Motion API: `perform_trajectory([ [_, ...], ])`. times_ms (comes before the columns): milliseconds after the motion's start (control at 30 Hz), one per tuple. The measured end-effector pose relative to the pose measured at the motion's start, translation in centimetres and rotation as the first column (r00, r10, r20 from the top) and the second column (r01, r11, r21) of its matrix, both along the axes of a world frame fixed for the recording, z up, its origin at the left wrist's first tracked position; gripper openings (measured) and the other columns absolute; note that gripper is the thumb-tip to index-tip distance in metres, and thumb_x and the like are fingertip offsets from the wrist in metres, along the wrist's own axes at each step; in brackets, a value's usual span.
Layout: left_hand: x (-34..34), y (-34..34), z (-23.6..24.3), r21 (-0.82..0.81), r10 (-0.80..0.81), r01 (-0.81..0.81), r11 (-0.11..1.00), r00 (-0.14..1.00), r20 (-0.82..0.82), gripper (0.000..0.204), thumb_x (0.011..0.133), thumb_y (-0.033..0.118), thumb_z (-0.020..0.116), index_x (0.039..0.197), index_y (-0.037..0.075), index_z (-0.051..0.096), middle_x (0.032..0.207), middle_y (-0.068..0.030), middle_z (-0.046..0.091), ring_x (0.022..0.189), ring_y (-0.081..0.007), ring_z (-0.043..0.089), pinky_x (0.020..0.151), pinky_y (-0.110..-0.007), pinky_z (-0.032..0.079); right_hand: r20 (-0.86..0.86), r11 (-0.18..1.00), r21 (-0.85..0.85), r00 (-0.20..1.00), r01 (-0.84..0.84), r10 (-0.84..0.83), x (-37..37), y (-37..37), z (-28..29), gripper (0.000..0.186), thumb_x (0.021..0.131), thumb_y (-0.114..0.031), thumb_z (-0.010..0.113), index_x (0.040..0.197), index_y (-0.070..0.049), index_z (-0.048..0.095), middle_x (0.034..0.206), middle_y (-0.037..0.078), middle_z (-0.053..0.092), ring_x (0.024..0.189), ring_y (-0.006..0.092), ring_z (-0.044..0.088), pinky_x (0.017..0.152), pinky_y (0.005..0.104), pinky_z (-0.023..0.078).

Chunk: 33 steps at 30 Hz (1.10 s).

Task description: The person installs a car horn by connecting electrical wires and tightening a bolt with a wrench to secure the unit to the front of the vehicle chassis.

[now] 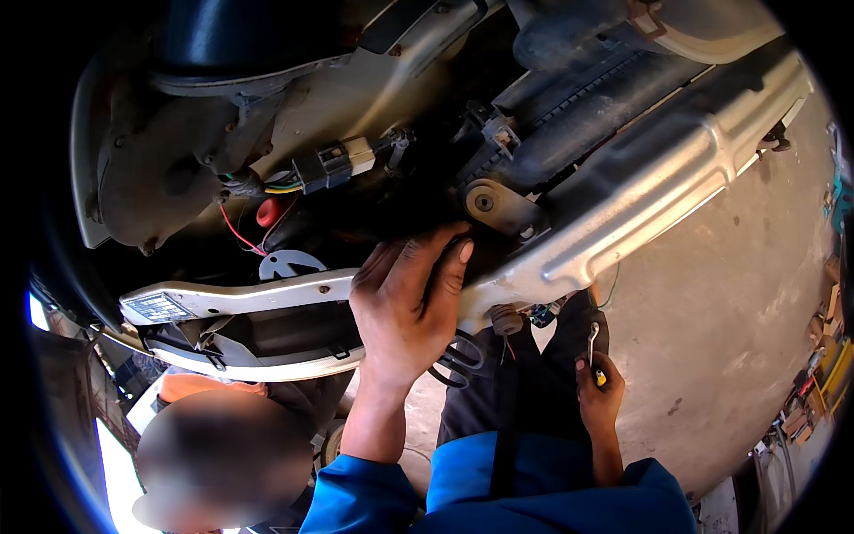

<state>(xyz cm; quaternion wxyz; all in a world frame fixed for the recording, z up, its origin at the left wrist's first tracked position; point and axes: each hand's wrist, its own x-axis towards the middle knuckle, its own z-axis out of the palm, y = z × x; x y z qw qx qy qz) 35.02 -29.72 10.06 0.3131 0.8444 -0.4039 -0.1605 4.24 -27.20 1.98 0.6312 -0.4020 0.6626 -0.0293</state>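
Wrench [593, 345] — in right hand [602, 396]

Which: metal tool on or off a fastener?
Off: the right hand holds the metal tool, its tip in front of dark clothing, no fastener there.

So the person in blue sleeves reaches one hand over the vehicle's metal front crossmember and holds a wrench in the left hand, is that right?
Not quite: the head view shows the wrench in the right hand. The left hand is the one reaching over the metal front crossmember. The sleeves are indeed blue.
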Motion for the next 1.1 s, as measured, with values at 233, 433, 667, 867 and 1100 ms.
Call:
perform_trajectory([
  [233,-1.1,0.4,-0.9,-0.05,0.136,-0.134,0.99,0.989,0.051,0.015,0.089,0.012,0.07,0.101,0.003,0.071,0.088,-0.0107,0.073,0.077,-0.0174,0.068,0.073,-0.028,0.051,0.321,0.99,-0.128,0.942,-0.058,0.096,2.8,-0.9,3.0,0.011,0.095,-0.011,0.064,0.098,-0.001,0.063,0.076,0.002,0.061,0.069,0.0067,0.056,0.064,0.0222,0.045],
  [433,-1.2,-0.1,-1.2,-0.062,0.099,-0.094,0.994,0.991,0.093,0.018,0.092,0.014,0.068,0.102,-0.001,0.07,0.088,-0.01,0.072,0.074,-0.0146,0.065,0.07,-0.028,0.051,0.619,0.925,-0.376,0.755,0.046,0.214,8.3,-1.3,4.8,0.02,0.089,-0.006,0.069,0.105,0.001,0.06,0.104,0.013,0.064,0.084,0.0245,0.067,0.072,0.0308,0.053],
  [667,-1.6,0.6,-1.6,-0.077,0.091,-0.081,0.994,0.987,0.133,0.021,0.095,0.015,0.064,0.104,-0.004,0.067,0.091,-0.0131,0.07,0.08,-0.0182,0.064,0.075,-0.031,0.051,0.606,0.919,-0.394,0.754,0.007,0.254,13.0,1.2,5.9,0.023,0.085,-0.011,0.071,0.104,-0.004,0.06,0.098,0.01,0.06,0.077,0.0317,0.064,0.064,0.038,0.053],
  [867,-2.1,0.7,-1.1,-0.101,0.094,-0.075,0.992,0.974,0.207,0.025,0.095,0.017,0.064,0.103,-0.007,0.066,0.091,-0.012,0.07,0.079,-0.0176,0.064,0.074,-0.031,0.051,0.559,0.917,-0.394,0.808,0.062,0.185,14.1,1.3,6.2,0.03,0.084,-0.013,0.069,0.111,-0.007,0.056,0.096,0.012,0.057,0.072,0.0338,0.063,0.061,0.0428,0.051],
  [1100,-6.0,-5.4,6.1,-0.355,-0.02,0.088,0.931,0.981,0.192,0.027,0.095,0.019,0.065,0.104,-0.006,0.064,0.09,-0.0122,0.067,0.07,-0.0163,0.065,0.063,-0.026,0.055,0.704,0.915,-0.325,0.707,0.238,0.067,7.7,0.1,5.9,0.023,0.087,-0.014,0.069,0.106,-0.005,0.061,0.09,0.01,0.06,0.077,0.0316,0.063,0.065,0.0393,0.051],
])
